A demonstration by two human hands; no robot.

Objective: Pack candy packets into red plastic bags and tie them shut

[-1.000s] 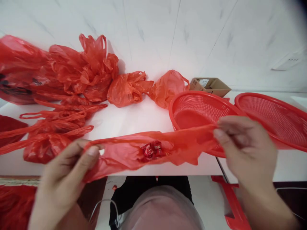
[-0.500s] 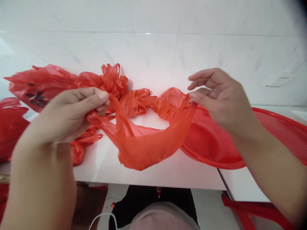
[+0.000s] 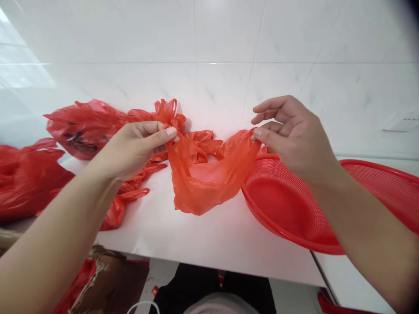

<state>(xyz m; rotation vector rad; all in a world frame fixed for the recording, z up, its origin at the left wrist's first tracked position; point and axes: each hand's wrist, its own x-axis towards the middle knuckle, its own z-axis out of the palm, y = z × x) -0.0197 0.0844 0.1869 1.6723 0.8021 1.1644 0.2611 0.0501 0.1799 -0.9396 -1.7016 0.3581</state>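
A thin red plastic bag [image 3: 209,187] hangs between my two hands, above the white table [image 3: 209,244]. My left hand [image 3: 144,141] pinches its left upper corner between thumb and fingers. The right upper corner sits in the thumb-and-forefinger pinch of my right hand [image 3: 288,131], whose other fingers are loosely spread. The bag's mouth sags open in the middle, and its bottom hangs free. Behind it lie crumpled red bags [image 3: 199,144], partly covered by the held one.
Two red mesh baskets [image 3: 278,205] stand on the right. At the left are a full red bag [image 3: 26,179] and a bag with black print [image 3: 85,131]. A torn cardboard box [image 3: 104,279] is below the table edge. A white tiled wall [image 3: 222,83] closes the back.
My left hand has moved right, closer to my right hand, so the bag spans a narrower gap and hangs more upright. The view has tilted up and shifted slightly left.
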